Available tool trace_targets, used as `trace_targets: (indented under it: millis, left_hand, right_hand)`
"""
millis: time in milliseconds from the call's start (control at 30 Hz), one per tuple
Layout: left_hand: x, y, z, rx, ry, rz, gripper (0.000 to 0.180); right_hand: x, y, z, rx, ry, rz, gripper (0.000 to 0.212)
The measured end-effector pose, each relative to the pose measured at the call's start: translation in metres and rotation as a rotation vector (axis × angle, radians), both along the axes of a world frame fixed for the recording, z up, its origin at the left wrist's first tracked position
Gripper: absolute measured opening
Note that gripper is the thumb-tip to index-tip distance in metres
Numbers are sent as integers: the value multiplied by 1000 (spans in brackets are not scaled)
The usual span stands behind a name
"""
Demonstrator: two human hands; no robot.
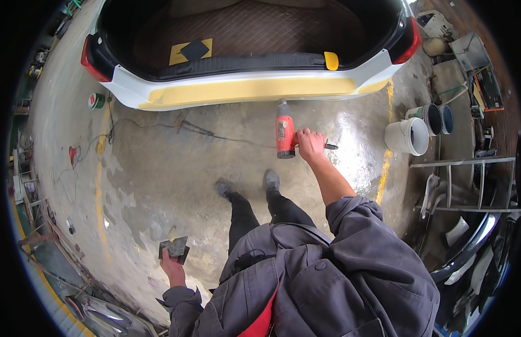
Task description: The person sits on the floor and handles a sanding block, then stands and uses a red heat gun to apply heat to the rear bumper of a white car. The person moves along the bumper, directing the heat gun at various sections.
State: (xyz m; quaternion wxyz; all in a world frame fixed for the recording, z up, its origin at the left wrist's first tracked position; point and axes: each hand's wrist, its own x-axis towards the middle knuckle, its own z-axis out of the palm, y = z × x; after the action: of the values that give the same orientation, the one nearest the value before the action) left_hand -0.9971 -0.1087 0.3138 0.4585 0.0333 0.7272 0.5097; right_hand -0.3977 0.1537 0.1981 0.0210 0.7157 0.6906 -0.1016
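Note:
My right hand [311, 144] is wrapped round the handle of a red heat gun [285, 135]. The gun's dark nozzle points away from me, close to the lower edge of a white car's rear bumper [125, 87]. A long band of yellow filler [243, 90] covers much of the bumper's upper face. Low at my left side, my left hand [173, 268] grips dark flat plates [177, 246] that look like putty spreaders. A thin handle-like piece sticks up behind them, too small to name.
The boot stands open, with sandpaper sheets [194, 50] and a yellow spreader [331, 60] at its sill. A cable [210, 133] trails over the floor. At left are a can [96, 101] and a red tool [74, 154]; at right, buckets [406, 136] and a metal rack [468, 163].

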Motion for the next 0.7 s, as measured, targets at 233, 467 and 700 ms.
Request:
trace_targets:
  millis: [233, 467, 700]
  left_hand:
    - [-20, -16, -5, -30, 31, 34, 35]
    - [-42, -22, -8, -38, 37, 39, 34]
    - [-71, -26, -15, -48, 34, 78, 33]
  right_hand:
    - [-34, 7, 5, -48, -13, 38, 19]
    - [-66, 17, -5, -2, 3, 80, 23]
    - [-106, 33, -5, -12, -10, 108, 24]
